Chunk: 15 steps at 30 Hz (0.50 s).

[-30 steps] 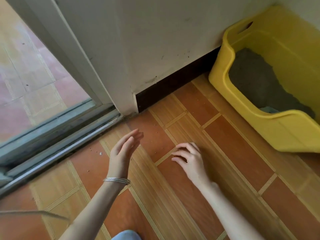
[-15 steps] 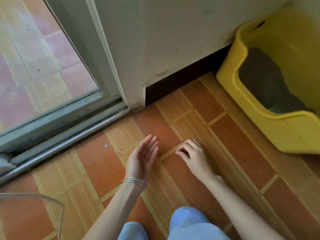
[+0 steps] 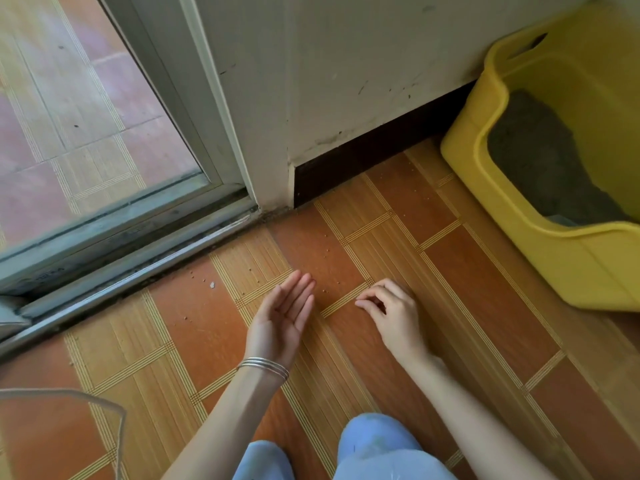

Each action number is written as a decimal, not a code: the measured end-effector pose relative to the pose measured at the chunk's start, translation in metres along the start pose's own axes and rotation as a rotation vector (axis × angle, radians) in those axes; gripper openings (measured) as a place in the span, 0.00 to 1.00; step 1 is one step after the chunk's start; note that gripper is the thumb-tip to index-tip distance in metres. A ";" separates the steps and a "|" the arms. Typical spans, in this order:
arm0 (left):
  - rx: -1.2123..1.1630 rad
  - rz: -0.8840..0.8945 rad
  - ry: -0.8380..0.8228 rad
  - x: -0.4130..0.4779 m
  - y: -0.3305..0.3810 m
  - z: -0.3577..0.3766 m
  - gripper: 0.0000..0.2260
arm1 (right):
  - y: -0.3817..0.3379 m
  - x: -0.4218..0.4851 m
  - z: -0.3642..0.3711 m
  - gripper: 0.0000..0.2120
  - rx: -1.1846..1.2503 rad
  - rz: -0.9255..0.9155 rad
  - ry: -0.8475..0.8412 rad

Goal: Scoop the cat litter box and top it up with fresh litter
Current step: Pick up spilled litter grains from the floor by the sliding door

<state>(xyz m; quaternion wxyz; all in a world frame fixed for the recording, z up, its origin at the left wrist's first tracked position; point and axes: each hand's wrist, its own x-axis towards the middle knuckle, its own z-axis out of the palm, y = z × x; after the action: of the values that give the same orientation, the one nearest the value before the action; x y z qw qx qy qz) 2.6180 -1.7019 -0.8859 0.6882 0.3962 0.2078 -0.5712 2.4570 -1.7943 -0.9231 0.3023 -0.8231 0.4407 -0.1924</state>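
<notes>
Litter box (image 3: 540,258), yellow plastic with a handle slot in its far rim, sits on the tiled floor (image 3: 485,306) at the right, pushed up against the wall (image 3: 346,81) and its dark skirting (image 3: 374,161). Grey litter (image 3: 533,154) lies heaped inside it, higher toward the back. Small grains (image 3: 325,252) are scattered over the orange tiles between the box and the sliding-door track (image 3: 121,268), with a pale fleck (image 3: 212,285) near the track. Well apart from the box, both hands hover low over the floor. The left hand (image 3: 282,318) has its grip spread, palm turned up and fingers straight and side by side, thin bangles (image 3: 265,367) on the wrist. The right hand (image 3: 393,317) is just beside it, knuckles up, fingers curled and the thumb and forefinger tips drawn close; whether this grip pinches a grain cannot be told. Knees in blue jeans (image 3: 377,441) show at the bottom edge.
</notes>
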 end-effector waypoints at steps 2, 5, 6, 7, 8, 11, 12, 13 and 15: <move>-0.018 -0.023 0.005 0.002 -0.002 0.000 0.14 | -0.005 0.002 -0.001 0.08 -0.017 -0.019 0.026; -0.038 -0.101 -0.004 0.001 -0.008 0.006 0.14 | -0.034 0.010 -0.011 0.10 0.046 -0.068 0.047; -0.037 -0.127 -0.009 0.001 -0.010 0.009 0.14 | -0.049 0.013 -0.013 0.09 0.091 -0.103 0.040; -0.042 -0.146 -0.013 0.000 -0.011 0.012 0.14 | -0.062 0.016 -0.014 0.08 0.140 -0.139 0.027; -0.059 -0.162 -0.016 0.001 -0.011 0.014 0.14 | -0.071 0.018 -0.014 0.08 0.181 -0.159 0.005; -0.145 -0.195 -0.029 0.004 -0.009 0.018 0.15 | -0.066 0.025 -0.010 0.09 0.238 -0.078 -0.039; -0.162 -0.196 -0.030 0.006 -0.007 0.017 0.16 | -0.058 0.027 -0.009 0.09 0.256 -0.017 -0.026; -0.171 -0.189 -0.029 0.007 -0.004 0.015 0.16 | -0.050 0.028 -0.008 0.07 0.276 0.042 -0.009; -0.187 -0.155 -0.018 0.009 0.004 0.008 0.16 | -0.037 0.030 -0.006 0.05 0.267 0.119 -0.001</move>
<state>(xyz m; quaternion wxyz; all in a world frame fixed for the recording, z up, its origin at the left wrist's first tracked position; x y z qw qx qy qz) 2.6226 -1.7139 -0.8864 0.6778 0.3076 0.2840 -0.6044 2.4925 -1.8058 -0.8928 0.4202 -0.7480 0.4589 -0.2308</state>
